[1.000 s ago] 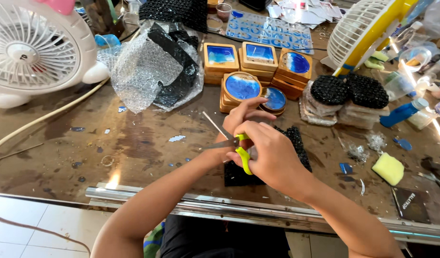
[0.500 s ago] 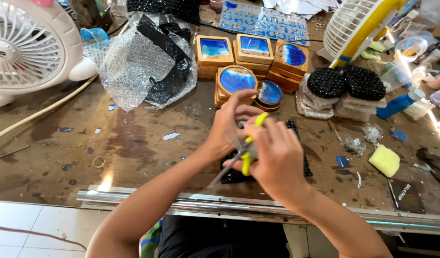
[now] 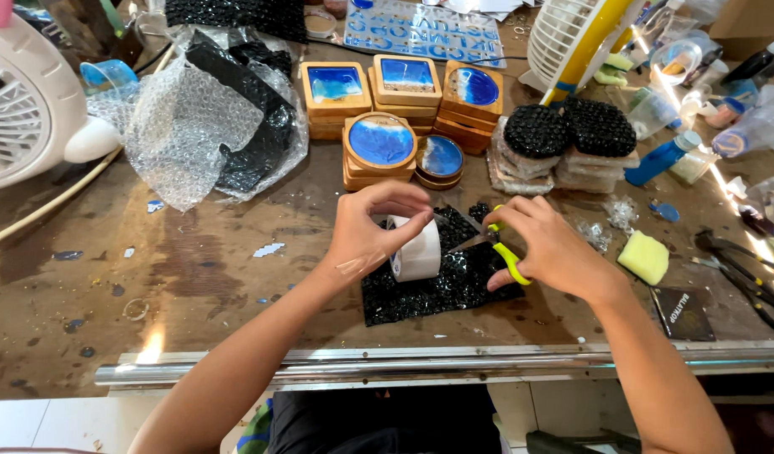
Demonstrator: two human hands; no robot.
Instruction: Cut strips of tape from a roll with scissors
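Bubble wrap point(image 3: 181, 126) lies crumpled over black sheeting at the upper left, beside a white fan point(image 3: 26, 109). In the centre, the left hand point(image 3: 366, 231) is closed around a tape roll point(image 3: 416, 250), thumb and fingers pinching it from above, and a short strip of clear tape seems to cling below the thumb. The roll sits just over a black studded mat point(image 3: 437, 290) at the table's near edge. To its right, the right hand point(image 3: 555, 248) grips yellow-handled scissors point(image 3: 496, 244), fingers through the loops, blades pointing left toward the roll and nearly touching it. Behind both hands stand wooden coasters point(image 3: 383, 143) with blue resin faces.

For a clean cut, I would judge it best to keep the tape pulled taut off the roll, bring the blades square across the strip close to the roll, and close them in one stroke, so the tape does not fold onto itself or stick to the blades.
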